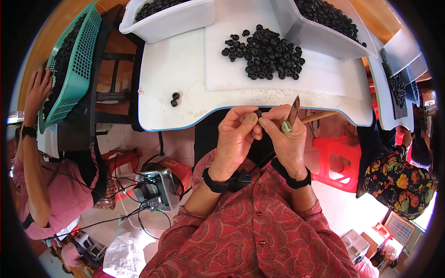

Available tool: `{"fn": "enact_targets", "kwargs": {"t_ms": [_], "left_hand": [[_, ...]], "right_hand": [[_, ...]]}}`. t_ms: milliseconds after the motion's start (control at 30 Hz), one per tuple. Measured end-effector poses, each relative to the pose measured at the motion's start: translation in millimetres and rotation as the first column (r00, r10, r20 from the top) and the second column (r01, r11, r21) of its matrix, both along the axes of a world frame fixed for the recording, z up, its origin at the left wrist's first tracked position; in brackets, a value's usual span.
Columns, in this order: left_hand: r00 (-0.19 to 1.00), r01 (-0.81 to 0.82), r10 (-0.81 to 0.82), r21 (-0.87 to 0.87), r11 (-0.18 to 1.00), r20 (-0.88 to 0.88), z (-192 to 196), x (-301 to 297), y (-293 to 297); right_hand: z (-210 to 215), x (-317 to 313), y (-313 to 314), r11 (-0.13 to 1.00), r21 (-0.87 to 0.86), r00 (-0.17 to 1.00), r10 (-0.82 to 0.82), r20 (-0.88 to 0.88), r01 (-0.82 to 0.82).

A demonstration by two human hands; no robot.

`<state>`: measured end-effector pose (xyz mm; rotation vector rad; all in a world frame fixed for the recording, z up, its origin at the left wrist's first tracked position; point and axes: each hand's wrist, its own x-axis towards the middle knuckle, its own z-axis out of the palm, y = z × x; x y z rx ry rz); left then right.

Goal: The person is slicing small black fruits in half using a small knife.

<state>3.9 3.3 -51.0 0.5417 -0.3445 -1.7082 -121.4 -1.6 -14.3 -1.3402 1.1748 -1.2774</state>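
My left hand (234, 141) pinches a small round black part (258, 113) between thumb and fingertips, just off the table's front edge. Close beside it, my right hand (288, 144) is closed around a small knife (294, 110) with a pale green handle, its blade pointing up and away. The right thumb and fingertips reach to the same black part; whether they touch it I cannot tell. A heap of similar black parts (273, 53) lies on the white table (176, 65) ahead of my hands. Two loose black parts (174, 99) sit at the table's left side.
A white bin (174, 21) and a grey bin (320, 39), both holding black parts, stand at the table's back. On the left, a co-worker's hand (39, 88) is at a green basket (76, 88). A red stool (340, 162) and a cable-filled box (155, 217) stand below.
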Motion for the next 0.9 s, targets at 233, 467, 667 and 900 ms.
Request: {"fn": "enact_targets", "kwargs": {"t_ms": [233, 467, 667, 900], "left_hand": [[0.997, -0.023, 0.021, -0.033, 0.999, -0.073, 9, 4, -1], [1.0, -0.017, 0.017, -0.015, 1.0, -0.007, 9, 8, -1], [0.999, 0.042, -0.044, -0.061, 0.997, -0.028, 4, 6, -1], [0.999, 0.033, -0.034, -0.036, 0.999, -0.03, 5, 5, -1]], "right_hand": [[9, 2, 3, 0.99, 0.141, 0.995, -0.014, 0.097, 0.0], [17, 5, 5, 0.996, 0.086, 1.0, -0.018, 0.01, 0.017], [13, -6, 3, 0.998, 0.055, 0.997, 0.01, -0.077, -0.006], [9, -3, 2, 0.988, 0.157, 0.996, -0.011, 0.091, -0.003]]}}
